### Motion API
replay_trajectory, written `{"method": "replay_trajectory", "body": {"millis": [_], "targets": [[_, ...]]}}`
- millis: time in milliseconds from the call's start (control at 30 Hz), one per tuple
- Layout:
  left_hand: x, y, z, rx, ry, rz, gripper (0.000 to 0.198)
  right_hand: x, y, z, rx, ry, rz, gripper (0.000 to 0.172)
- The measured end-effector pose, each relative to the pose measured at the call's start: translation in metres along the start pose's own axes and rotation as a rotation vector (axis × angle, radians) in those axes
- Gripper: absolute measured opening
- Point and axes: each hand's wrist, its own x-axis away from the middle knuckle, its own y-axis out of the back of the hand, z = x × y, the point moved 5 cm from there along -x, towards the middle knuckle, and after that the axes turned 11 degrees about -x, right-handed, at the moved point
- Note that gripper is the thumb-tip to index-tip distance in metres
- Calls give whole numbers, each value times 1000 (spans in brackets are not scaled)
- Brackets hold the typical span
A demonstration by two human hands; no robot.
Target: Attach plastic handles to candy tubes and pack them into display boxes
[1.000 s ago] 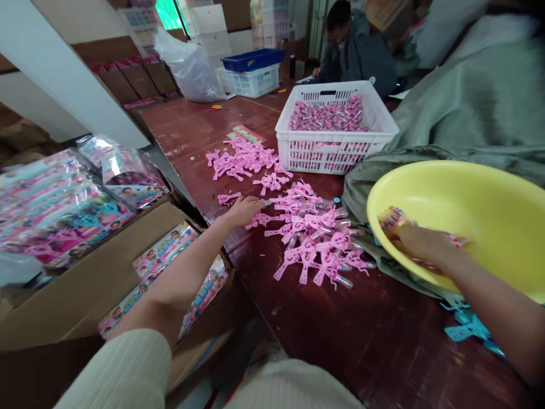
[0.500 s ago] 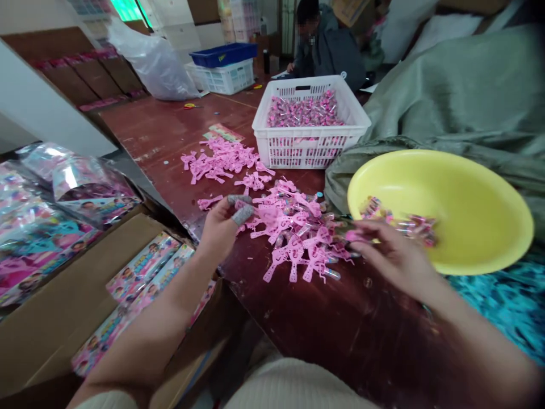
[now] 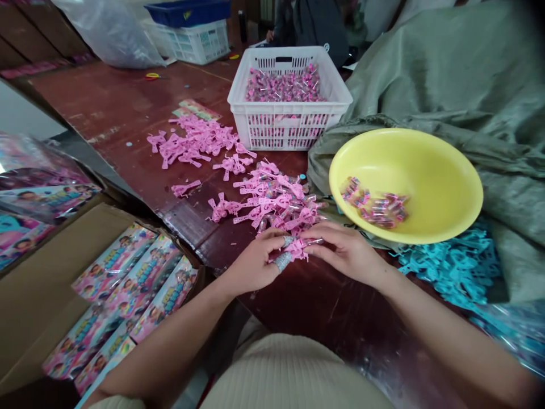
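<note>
My left hand (image 3: 259,258), its thumb and a finger wrapped in grey tape, pinches a pink plastic piece (image 3: 297,248) in front of me. The fingers of my right hand (image 3: 351,250) close on a small clear tube (image 3: 314,242) that meets the right side of this piece; whether it sits inside cannot be made out. Just beyond both hands lies a heap of pink pieces with clear tubes (image 3: 276,199). Farther back on the left is a second heap of pink pieces (image 3: 198,139). To the right, a yellow basin (image 3: 438,187) holds several small colourful tubes (image 3: 385,210).
Behind the heaps stands a white crate (image 3: 293,108) full of pink-ended tubes. Turquoise pieces (image 3: 455,267) lie right of the basin, beside a green cloth (image 3: 426,74). An open carton (image 3: 102,221) with printed packs is at left. Scissors (image 3: 153,76) lie far left. Another person's hand shows behind the crate.
My right hand has moved left from the basin's edge, and my left hand has come right and nearer. They now meet at a pink piece and tube. The view has tilted down.
</note>
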Motion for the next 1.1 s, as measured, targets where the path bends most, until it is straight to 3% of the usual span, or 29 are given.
{"method": "replay_trajectory", "body": {"millis": [133,267,467,600,733,900,1033,1100], "targets": [[-2,-9,-7,-42,12,36,20,6,-4,5,80,40,18,26],[1,-15,-4,-273,75,-86,23,10,-5,9,208,75,-37,26],[9,-28,-8,-558,-139,-223,41,17,-11,3,178,30,45,23],[7,-30,-5,-640,-166,-212,38,21,-7,-4,88,-65,-34,25],[0,-23,-1,-561,-84,-217,36,23,4,-7,145,-143,-66,41],[-2,-26,0,-345,-15,-189,33,23,13,3,164,-65,-101,24],[-2,-37,-11,-366,-58,-181,35,24,13,0,122,-242,-81,36],[-6,-41,-12,-365,-5,-136,28,24,21,-8,87,-328,-40,42]]}}
